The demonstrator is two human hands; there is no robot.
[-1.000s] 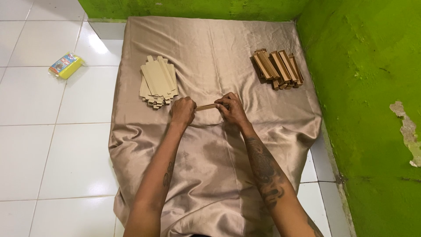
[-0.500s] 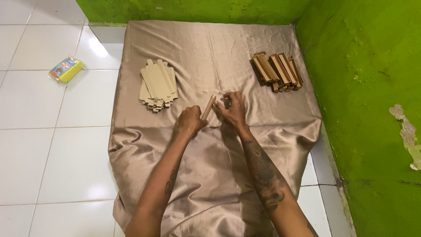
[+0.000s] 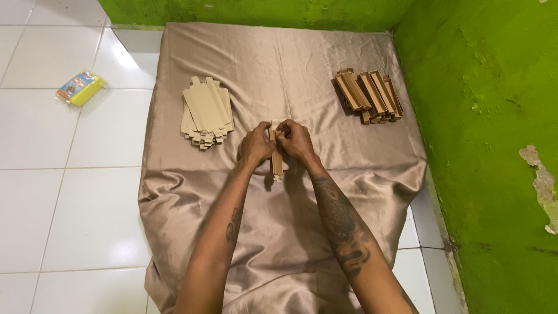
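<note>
A narrow brown cardboard box (image 3: 276,158), long and slim, stands nearly lengthwise between my two hands above the middle of the satin cloth (image 3: 290,244). Its lower end points toward me and shows below my palms; its upper end is hidden under my fingertips. The cardboard is plain kraft brown, with a paler inner face along one edge. Whether its end flaps are tucked in cannot be told.

My left hand (image 3: 256,146) pinches the upper part of the box from the left, fingers curled and pressed together. My right hand (image 3: 295,139) pinches the same end from the right, thumb and forefinger closed on the cardboard. The two hands almost touch each other over the box.

To the left, near my left hand, lies a stack of flat, unfolded cardboard blanks (image 3: 206,111), pale tan, fanned slightly, with notched ends. To the right, well apart from my right hand, lies a pile of folded slim boxes (image 3: 368,95), darker brown, set side by side and partly stacked, close to the green wall (image 3: 482,116).

The cloth is beige and glossy, spread over a white tiled floor (image 3: 52,192) and wrinkled toward me. On the tiles at far left rests a small yellow packet (image 3: 81,88).
</note>
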